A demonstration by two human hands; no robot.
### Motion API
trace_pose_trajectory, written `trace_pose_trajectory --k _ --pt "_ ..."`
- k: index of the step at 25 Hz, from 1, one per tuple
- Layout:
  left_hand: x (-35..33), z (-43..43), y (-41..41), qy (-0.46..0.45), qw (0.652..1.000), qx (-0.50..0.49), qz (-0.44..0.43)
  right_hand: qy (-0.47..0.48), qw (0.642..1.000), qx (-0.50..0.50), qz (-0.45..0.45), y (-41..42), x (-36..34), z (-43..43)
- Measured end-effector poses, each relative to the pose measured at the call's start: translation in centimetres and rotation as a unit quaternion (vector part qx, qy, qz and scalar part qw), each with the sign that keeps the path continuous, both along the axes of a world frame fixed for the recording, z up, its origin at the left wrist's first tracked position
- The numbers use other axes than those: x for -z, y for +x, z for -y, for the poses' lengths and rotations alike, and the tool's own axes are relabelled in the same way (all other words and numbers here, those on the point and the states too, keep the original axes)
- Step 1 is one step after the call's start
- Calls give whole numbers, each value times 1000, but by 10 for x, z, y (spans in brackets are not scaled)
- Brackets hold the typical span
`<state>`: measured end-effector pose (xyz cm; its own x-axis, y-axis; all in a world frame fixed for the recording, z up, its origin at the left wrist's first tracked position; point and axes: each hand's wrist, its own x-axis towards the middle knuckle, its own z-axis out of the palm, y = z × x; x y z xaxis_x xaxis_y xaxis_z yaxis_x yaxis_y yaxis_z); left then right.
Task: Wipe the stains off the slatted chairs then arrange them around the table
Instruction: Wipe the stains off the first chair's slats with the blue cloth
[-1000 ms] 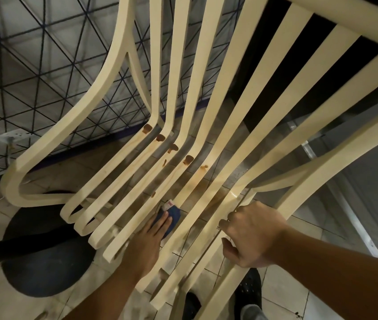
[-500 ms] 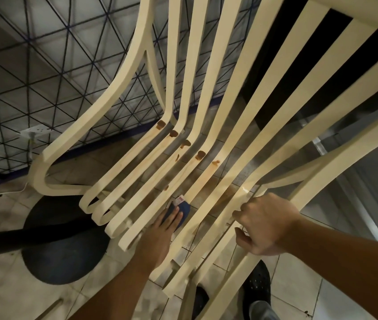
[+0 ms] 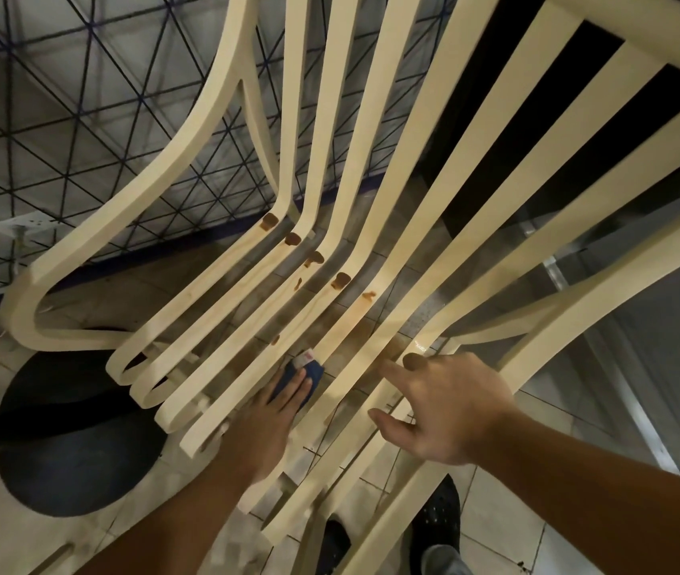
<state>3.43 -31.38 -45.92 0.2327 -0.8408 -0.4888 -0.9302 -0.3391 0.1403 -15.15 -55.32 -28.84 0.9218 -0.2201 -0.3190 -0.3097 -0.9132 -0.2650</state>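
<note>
One cream slatted chair (image 3: 143, 178) is being viewed from above; no second chair is being shown. Its seat slats are running along a 7-to-1 o'clock axis and bending up into the backrest near frame centre.

One blue cloth (image 3: 309, 369), carrying a small white-and-red tag, is being pressed flat onto a seat slat by the left hand (image 3: 272, 417), fingers straight and close together on top of it. The right hand (image 3: 450, 408) is being held spread wide at 3 o'clock of the cloth, with nothing gripped. Its index fingertip is lying at a neighbouring slat; contact cannot be told.

Stains (image 3: 314, 258) are being counted. Five brown blobs are sitting in a row across the slat bends, the row running 10 to 4 o'clock. Two smaller drips are lying below them, and one pale smear is lying along the slat just right of the cloth.

From the cloth, the row is lying at 12 o'clock, up along the slat axis. The left hand is being judged the nearer one. The coming stroke is being judged a push away from the body along the slat, not across it.

Also being noted: one dark round pedestal base (image 3: 72, 458) at 8 o'clock, probably the table's, and two dark shoes (image 3: 438, 524) at 6 o'clock.
</note>
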Motion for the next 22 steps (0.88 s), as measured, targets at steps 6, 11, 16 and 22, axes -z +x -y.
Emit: trace_pose_trajectory --k 6,11,16,22 --pt "11 109 -5 -27 999 1 -36 -17 999 0 -28 4 -3 -1" --pt "3 121 -4 -43 999 30 -6 -28 998 -1 -52 4 -4 -1" --pt "7 92 0 6 1000 18 -18 -25 998 7 -55 5 -8 -1" --pt "0 121 -6 8 1000 6 -20 -24 998 13 -57 6 -8 -1"
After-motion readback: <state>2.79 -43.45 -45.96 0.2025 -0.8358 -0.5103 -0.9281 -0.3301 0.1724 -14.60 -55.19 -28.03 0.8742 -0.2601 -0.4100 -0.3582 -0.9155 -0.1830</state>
